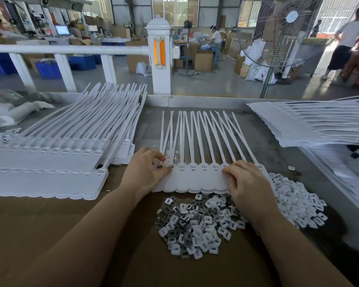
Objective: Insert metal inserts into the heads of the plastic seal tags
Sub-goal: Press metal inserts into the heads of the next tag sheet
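Your left hand sits at the nine o'clock end of the strip of tags in front of you, fingers curled and pinching a small dark insert right at the head of the end tag; seat it square over the pocket before you press, because a tilted piece will likely jam or sit proud; press straight down with the fingertip rather than rolling it in from one side.

Your right hand is at the three o'clock end of the same strip, fingers bent over the heads there and bearing down on them; whether it also holds an insert I cannot tell; keep that pressure on so the strip does not slide or lift while the left hand pushes.

The heads between your hands show small slots and look unfilled, so the row seems barely begun; work along it in order, nine o'clock towards three, so none is skipped.

The pile of inserts lies at six o'clock, just below the strip and touching its lower edge near your right wrist; metal pieces and white plastic ones are mixed, so pick by colour and check the face before carrying one up; a further heap of white pieces lies at four o'clock; stacked strips wait at nine o'clock.
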A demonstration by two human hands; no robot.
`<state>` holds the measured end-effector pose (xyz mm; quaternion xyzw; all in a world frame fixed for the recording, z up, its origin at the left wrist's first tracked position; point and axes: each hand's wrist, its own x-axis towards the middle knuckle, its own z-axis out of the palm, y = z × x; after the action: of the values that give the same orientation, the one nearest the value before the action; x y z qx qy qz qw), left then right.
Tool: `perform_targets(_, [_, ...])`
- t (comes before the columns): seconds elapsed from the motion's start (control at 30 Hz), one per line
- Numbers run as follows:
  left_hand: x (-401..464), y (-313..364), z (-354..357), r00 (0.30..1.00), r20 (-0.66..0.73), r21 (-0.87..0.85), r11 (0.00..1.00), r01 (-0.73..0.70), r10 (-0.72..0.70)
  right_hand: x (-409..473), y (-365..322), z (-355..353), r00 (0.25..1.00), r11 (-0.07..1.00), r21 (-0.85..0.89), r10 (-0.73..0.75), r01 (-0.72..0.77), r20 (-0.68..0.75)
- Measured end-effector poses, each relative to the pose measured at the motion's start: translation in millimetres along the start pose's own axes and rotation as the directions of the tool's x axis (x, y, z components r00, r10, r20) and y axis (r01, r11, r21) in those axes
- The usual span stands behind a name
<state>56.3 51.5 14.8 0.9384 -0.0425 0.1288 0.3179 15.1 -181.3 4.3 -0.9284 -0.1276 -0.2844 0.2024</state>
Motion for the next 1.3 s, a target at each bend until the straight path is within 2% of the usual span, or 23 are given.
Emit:
perform_targets(0.1, [-4.6, -5.1, 4.8, 0.992, -0.002, 0.005, 0.992, 0.127, -0.127, 0.4, -0.1, -0.1, 1.0, 1.0, 0.001, 0.0, 0.0, 0.01])
perform_targets(0.23, [-5.1, -7.1, 7.3, 0.988, 0.042, 0.023, 0.989, 0.149, -0.15, 0.6, 0.0, -0.2, 1.0, 1.0, 0.001, -0.007, 0.007, 0.01])
perform_targets(0.6, [-11.5, -7.7, 3.5, 0.996, 0.024, -0.231, 0.969, 0.085, -0.081, 0.2, 0.5, 0.3, 1.0, 1.0, -0.018, 0.0, 0.001, 0.017])
perform_targets(0.93, [-14.1, -10.1, -1.2, 0.989, 0.134, -0.568, 0.813, 0.127, -0.061, 1.3, 0.4, 0.5, 1.0, 1.0, -0.015, -0.01, 0.011, 0.024])
perform_targets(1.3, [-14.2, -10.4, -1.9, 0.99, 0.143, -0.649, 0.754, 0.106, -0.016, 1.3, 1.3, 1.1, 0.999, 1.0, -0.014, -0.007, 0.008, 0.037])
